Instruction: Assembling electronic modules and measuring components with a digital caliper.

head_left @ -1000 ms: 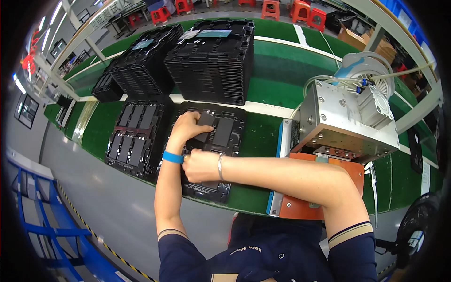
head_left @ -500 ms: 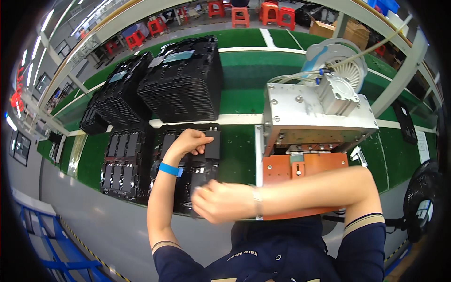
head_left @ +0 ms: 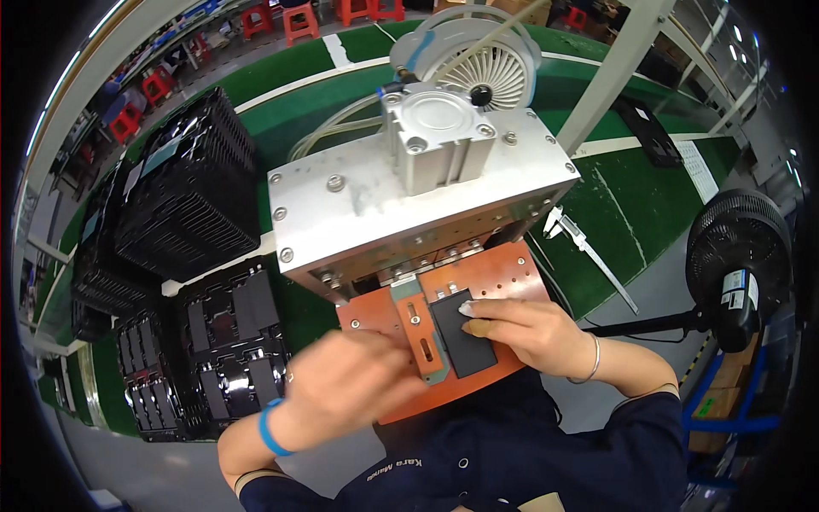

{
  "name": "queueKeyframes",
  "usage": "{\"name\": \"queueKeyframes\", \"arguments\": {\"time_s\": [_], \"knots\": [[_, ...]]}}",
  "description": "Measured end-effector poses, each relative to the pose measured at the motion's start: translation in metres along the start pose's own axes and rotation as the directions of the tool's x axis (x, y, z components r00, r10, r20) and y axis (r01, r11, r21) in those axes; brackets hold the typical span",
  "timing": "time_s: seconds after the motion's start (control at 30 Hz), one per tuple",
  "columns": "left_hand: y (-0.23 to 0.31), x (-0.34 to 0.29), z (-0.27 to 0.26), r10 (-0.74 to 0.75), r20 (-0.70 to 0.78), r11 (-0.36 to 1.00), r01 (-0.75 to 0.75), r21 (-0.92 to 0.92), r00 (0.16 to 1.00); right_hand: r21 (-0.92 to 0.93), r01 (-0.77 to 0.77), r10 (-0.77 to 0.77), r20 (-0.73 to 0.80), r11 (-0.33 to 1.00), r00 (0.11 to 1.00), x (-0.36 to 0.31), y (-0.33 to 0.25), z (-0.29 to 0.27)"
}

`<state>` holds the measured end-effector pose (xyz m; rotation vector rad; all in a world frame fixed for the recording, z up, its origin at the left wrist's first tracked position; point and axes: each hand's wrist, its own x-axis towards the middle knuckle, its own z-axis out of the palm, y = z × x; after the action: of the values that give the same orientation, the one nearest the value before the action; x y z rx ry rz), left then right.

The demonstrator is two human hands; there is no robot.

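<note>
Far left, stacked black trays (head_left: 183,200) stood on the green surface (head_left: 648,205); nearer, open black trays (head_left: 226,341) holding flat dark parts lay beside them, touching or nearly so. Left hand (head_left: 354,384), with a blue wristband (head_left: 270,427), was blurred over the near-left part of the orange fixture plate (head_left: 490,273); its grip appeared loosely curled, and whether it held anything could not be told. Just right of it, an orange locating strip (head_left: 421,328) ran near to far on the plate. Against that strip lay the flat black rectangular part (head_left: 461,337), seated on the plate just near of the overhanging metal press block (head_left: 409,205), which carried a square pneumatic cylinder (head_left: 435,136) on top. Right hand (head_left: 520,328) rested on the part's right edge, fingers (head_left: 478,314) extended and pressing flat rather than closed around it; the grip was open, touching but not clasping. Further right, a caliper (head_left: 589,252) lay on the surface, and a black fan (head_left: 738,256) stood at the far right. Risks, as judged: both hands sat close under the press block, so a stroke begun before they cleared could pinch fingers; the part, only pressed and not clasped, could slide off the strip and sit skewed, and then be marked or cracked when pressed; the left hand's quick motion could knock the part or brush the near trays.
</note>
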<state>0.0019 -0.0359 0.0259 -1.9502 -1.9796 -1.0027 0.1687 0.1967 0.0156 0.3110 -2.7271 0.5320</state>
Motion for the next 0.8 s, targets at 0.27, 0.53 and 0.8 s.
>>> {"name": "queueKeyframes", "arguments": {"time_s": [0.27, 0.53, 0.8], "knots": [[0.013, 0.010, 0.038, 0.062, 0.407, 0.992, -0.012, -0.124, 0.911, 0.048, 0.013, -0.011, -0.029, 0.999, 1.000, 0.026, 0.025, 0.015], [0.013, 0.009, 0.042, 0.059, 0.443, 0.997, -0.031, -0.071, 0.895, -0.005, 0.006, -0.006, 0.011, 1.000, 1.000, 0.027, 0.023, 0.022], [0.013, 0.007, 0.041, 0.030, 0.447, 0.998, -0.004, -0.059, 0.894, -0.019, -0.021, 0.021, 0.009, 1.000, 1.000, 0.025, 0.026, 0.019]]}}
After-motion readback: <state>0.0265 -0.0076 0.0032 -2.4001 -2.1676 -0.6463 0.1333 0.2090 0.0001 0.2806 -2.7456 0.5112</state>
